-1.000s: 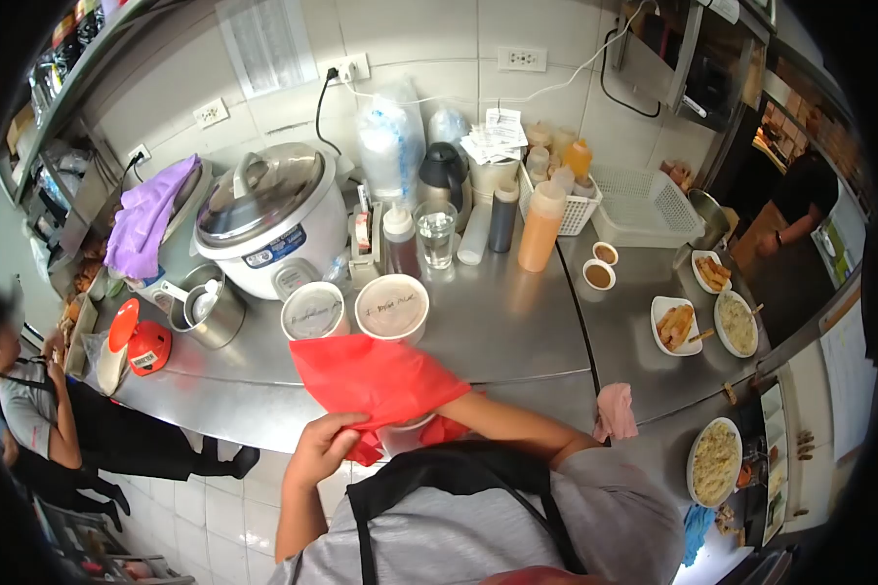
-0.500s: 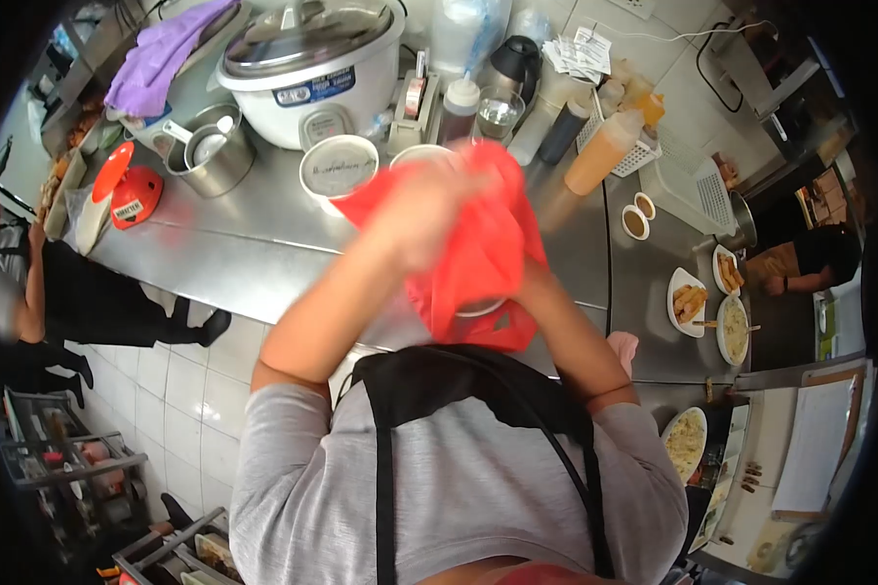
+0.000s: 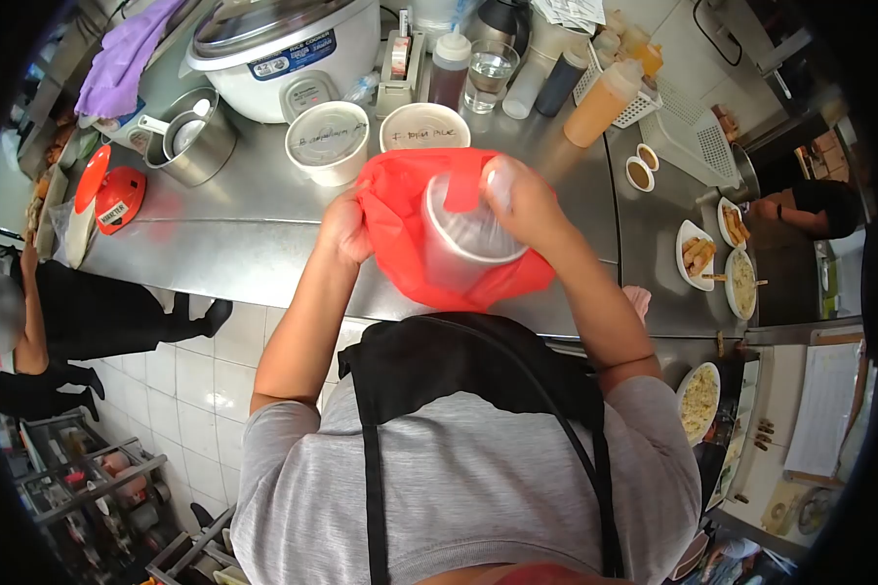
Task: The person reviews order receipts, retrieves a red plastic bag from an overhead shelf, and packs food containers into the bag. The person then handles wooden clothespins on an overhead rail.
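Change: the red bag (image 3: 410,263), raised and blurred half a second ago, is now sitting low at the steel counter (image 3: 234,234) edge.
Left hand (image 3: 343,229): pinching the bag's left rim.
Right hand (image 3: 522,200): gripping a clear lidded container (image 3: 463,244) at the bag's mouth.
Container axis: apparently upright, lid facing the camera.
Hidden: the container's base is lying behind red plastic.

The red bag (image 3: 410,258) was lifted high a moment ago; it came back down over the counter (image 3: 244,234). A clear tub (image 3: 463,239) showed inside it. The right hand (image 3: 522,200) moved onto the tub's rim, and the left hand (image 3: 344,229) gripped the bag's edge.
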The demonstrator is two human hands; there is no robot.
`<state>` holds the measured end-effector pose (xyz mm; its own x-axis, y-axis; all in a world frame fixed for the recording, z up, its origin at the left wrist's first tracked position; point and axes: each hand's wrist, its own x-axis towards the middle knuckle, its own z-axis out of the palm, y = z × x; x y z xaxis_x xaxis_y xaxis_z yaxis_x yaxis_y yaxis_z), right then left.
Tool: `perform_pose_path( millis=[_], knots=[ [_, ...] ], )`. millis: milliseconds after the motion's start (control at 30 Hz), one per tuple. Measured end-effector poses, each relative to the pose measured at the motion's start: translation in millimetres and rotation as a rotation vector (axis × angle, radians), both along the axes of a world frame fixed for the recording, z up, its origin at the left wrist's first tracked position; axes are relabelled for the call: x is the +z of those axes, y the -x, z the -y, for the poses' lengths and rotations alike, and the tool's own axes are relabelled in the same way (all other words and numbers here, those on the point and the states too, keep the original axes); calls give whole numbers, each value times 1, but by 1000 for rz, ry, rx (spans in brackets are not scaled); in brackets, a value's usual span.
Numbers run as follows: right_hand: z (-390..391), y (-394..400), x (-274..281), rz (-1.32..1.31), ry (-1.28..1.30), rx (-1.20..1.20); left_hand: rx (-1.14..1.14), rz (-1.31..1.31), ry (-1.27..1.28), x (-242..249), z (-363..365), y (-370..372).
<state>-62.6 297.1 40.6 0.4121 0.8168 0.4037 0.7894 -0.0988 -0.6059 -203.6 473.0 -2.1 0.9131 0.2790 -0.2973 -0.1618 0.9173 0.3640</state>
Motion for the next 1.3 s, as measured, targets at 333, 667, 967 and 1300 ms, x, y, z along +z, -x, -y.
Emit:
perform_pose_path(
  millis=[333, 667, 967, 1300],
  knots=[
    [6, -2, -15, 120, 388, -93, -78, 58, 47, 36, -10, 31],
    [23, 6, 12, 181, 651, 242, 207, -404, -1227, 16, -34, -44],
    [21, -18, -8, -13, 531, 62, -461, 634, -2593, 17, 50, 20],
    [20, -35, -11, -54, 591, -19, -696, 406, -2682, -39, 52, 6]
  ],
)
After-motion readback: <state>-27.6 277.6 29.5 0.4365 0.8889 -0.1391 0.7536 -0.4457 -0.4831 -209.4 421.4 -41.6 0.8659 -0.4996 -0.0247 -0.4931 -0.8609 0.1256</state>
